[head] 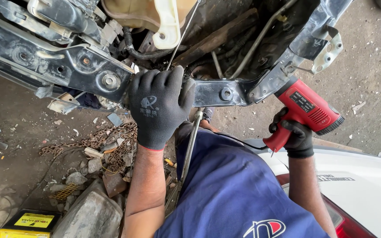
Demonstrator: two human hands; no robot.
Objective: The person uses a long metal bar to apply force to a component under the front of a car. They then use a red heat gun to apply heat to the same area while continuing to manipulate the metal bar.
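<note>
Heat gun (307,108) — gripped closed in right hand (294,136); left hand (159,105) clamps black crossmember (223,93) — better keep the nozzle steady.

Yellow-and-black box (28,223) at bottom left on the ground; dark rectangular label (302,102) on the red heat gun (307,112).

Both hands wear black knitted work gloves. The left hand (160,103) has a glove with a pale grey emblem printed on its back, just below the fingers (155,78), and a thin red hem at the wrist. The right hand (293,134) has a plain black glove ending in a ribbed cuff. Both forearms are bare. The torso is covered by a dark blue cloth garment (230,189) bearing a red-and-white curved emblem near its lower edge.
</note>
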